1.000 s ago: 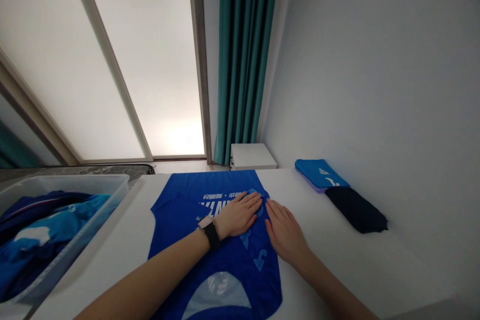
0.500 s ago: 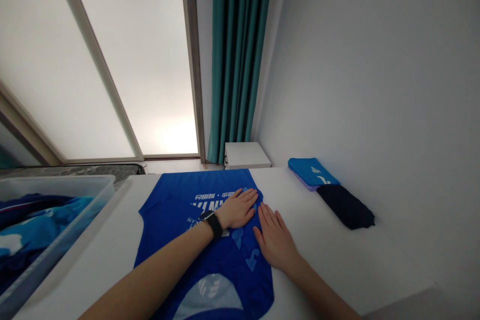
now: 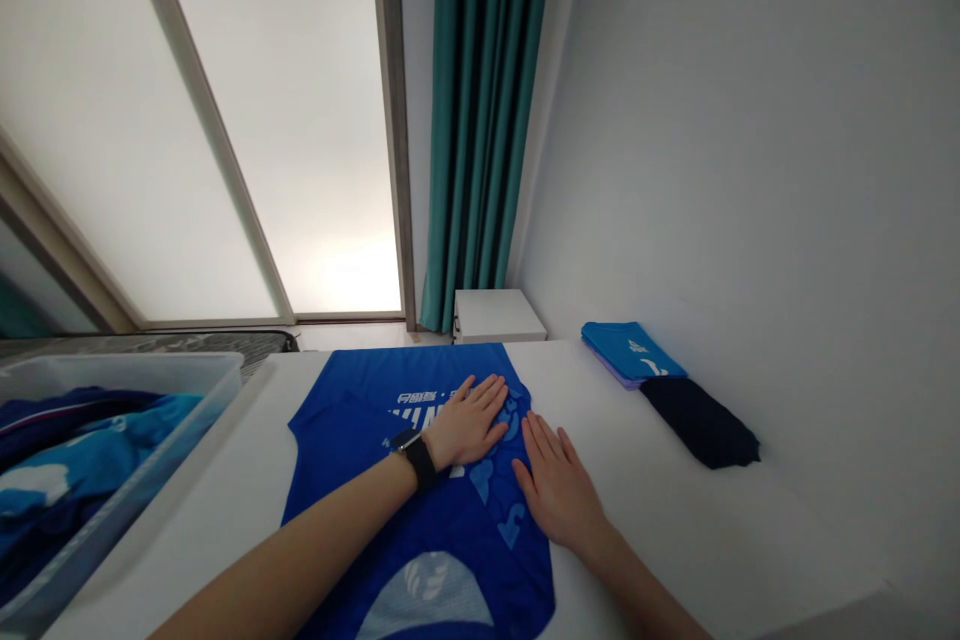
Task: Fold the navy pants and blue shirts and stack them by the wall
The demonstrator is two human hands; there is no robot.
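A blue sleeveless sports shirt point(image 3: 420, 520) with white lettering lies spread flat on the white table point(image 3: 202, 500), its neck opening towards me. My left hand point(image 3: 469, 420), with a black watch on its wrist, rests flat on the printed chest, fingers stretched out. At the shirt's right edge, my right hand point(image 3: 559, 480) lies flat with fingers extended, partly on the cloth and partly over the tabletop. Neither hand grips anything. Part of the lettering is hidden under my left hand and forearm.
Left of the shirt stands a clear plastic bin point(image 3: 217, 375) with blue clothes point(image 3: 97, 450) in it. Near the wall at the right lie folded blue garments point(image 3: 630, 348) and a dark folded cloth point(image 3: 705, 425). A white cabinet point(image 3: 499, 313) stands beyond the table, below a green curtain point(image 3: 487, 120).
My left hand has slid slightly left across the shirt's chest. My right hand keeps its place at the shirt's edge. The whole view has shifted a little.
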